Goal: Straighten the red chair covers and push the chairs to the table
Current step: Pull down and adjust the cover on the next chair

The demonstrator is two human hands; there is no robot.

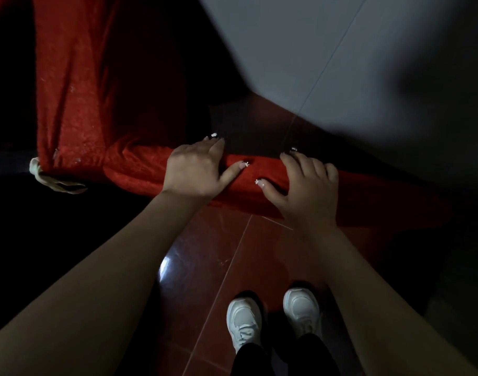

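My worry is that the red chair cover [140, 166] slips over the chair it hides when I push, so the cloth bunches instead of the chair moving. On the glossy tiled floor [205, 253] the legs could also skid or trap the loose corner where pale lining [50, 177] shows at the left. The cover lies directly under both palms along the top of the chair back: my left hand [194, 169] and right hand [308, 185] sit side by side, fingers curled over its far edge, thumbs on the near side, gripping it.
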